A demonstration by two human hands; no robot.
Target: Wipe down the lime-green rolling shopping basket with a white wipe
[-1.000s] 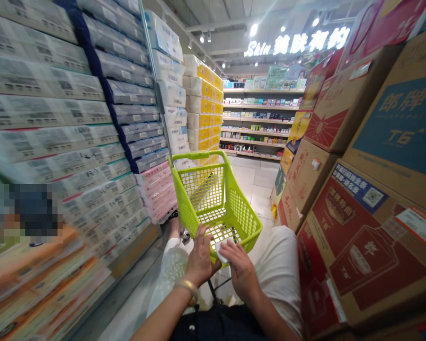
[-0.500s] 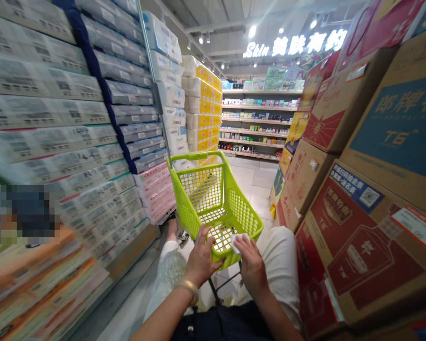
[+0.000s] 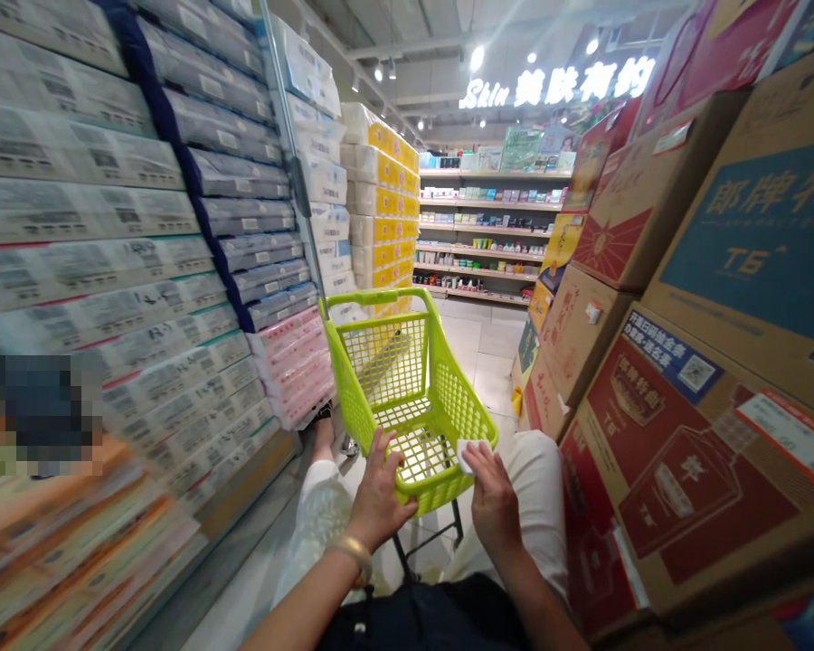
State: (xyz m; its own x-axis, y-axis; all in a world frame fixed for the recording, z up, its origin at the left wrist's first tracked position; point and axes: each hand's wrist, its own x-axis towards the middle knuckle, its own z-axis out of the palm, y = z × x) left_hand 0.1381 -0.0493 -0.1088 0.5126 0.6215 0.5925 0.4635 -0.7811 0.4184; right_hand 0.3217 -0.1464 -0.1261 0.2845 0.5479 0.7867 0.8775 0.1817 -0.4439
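Note:
Between my knees stands a lime-green shopping basket cart (image 3: 380,371) with lattice walls and nothing inside. My left hand (image 3: 383,488), a gold bangle at its wrist, grips the cart's near rim, fingers over the inside and thumb outside. A white wipe (image 3: 467,457), perhaps tissue or cloth, is under the fingers of my right hand (image 3: 492,488). That hand presses it against the rim at the near right corner. The cart's handle (image 3: 373,297) is on the far side, away from both hands.
Stacked tissue packs (image 3: 142,244) rise on the left, with yellow packs (image 3: 386,208) farther back. Cardboard cartons (image 3: 678,452) wall in the right side close to my knee. A metal pole (image 3: 298,190) leans near the handle. Shelves of goods (image 3: 488,226) stand beyond the tiled floor.
My right hand has slid the white wipe rightward along the near rim to the corner. My left hand keeps its hold, and the view has shifted slightly.

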